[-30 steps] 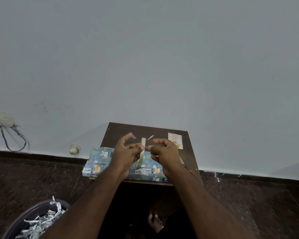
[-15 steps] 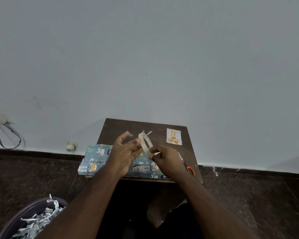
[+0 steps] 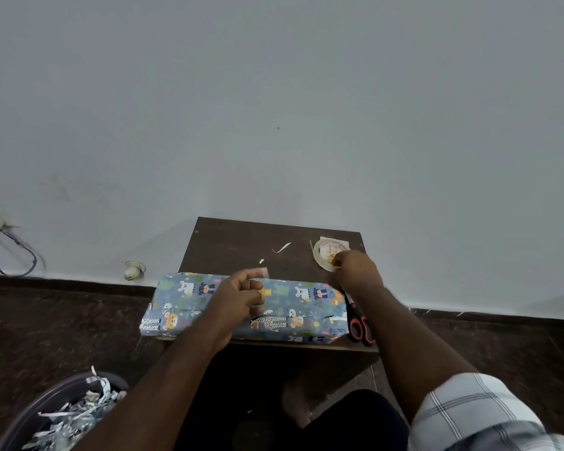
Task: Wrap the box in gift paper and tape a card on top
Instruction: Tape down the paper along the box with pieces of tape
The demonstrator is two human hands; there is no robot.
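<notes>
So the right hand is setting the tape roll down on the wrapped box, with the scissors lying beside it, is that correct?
Not quite: the head view shows the right hand setting the tape roll on the card at the table's far corner, not on the wrapped box. The scissors do lie beside the box.

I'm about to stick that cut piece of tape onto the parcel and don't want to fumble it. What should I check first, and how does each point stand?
1. Tape piece ready on the left hand: ok, it sits at a raised fingertip.
2. Tape piece not folded on itself: cannot tell, too blurred.
3. Wrapped box flat on the table: ok, though its left end overhangs.
4. Right hand free to help: not ok, it holds the tape roll over the card.
5. Scissors out of the way: ok, beside the box's right end.
</notes>
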